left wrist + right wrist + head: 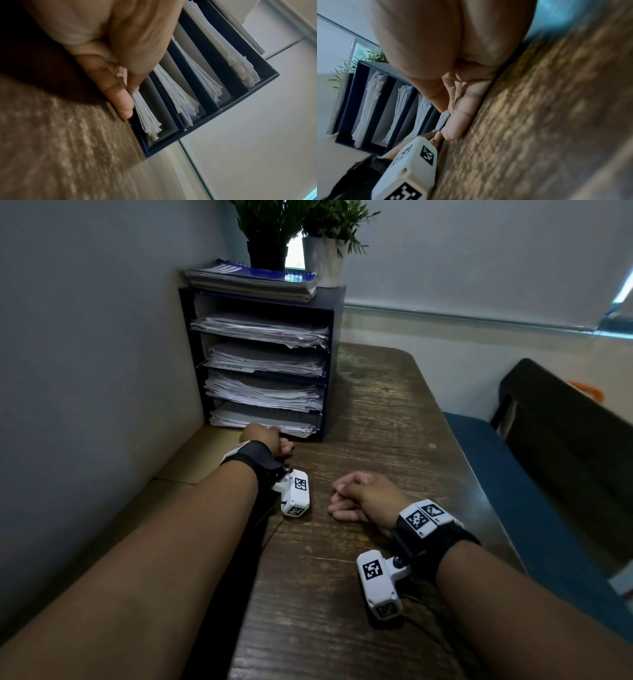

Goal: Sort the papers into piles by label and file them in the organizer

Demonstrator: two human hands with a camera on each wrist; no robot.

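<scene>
A dark blue organizer (337, 364) with several shelves stands at the back left of the wooden table (376, 422). Each shelf holds a stack of white papers. My left hand (274, 440) is at the bottom shelf. In the left wrist view its thumb and finger (120, 102) pinch the front edge of the bottom paper stack (147, 116), which lies inside the organizer (223, 106). My right hand (346, 498) rests on its side on the table, fingers loosely curled and holding nothing. In the right wrist view the right hand (453, 115) lies along the wood, the organizer (361, 81) beyond it.
Spiral notebooks (253, 278) and two potted plants (267, 248) (325, 258) sit on top of the organizer. A wall runs close along the left. A dark chair (565, 440) and a blue seat (496, 474) stand beyond the table's right edge.
</scene>
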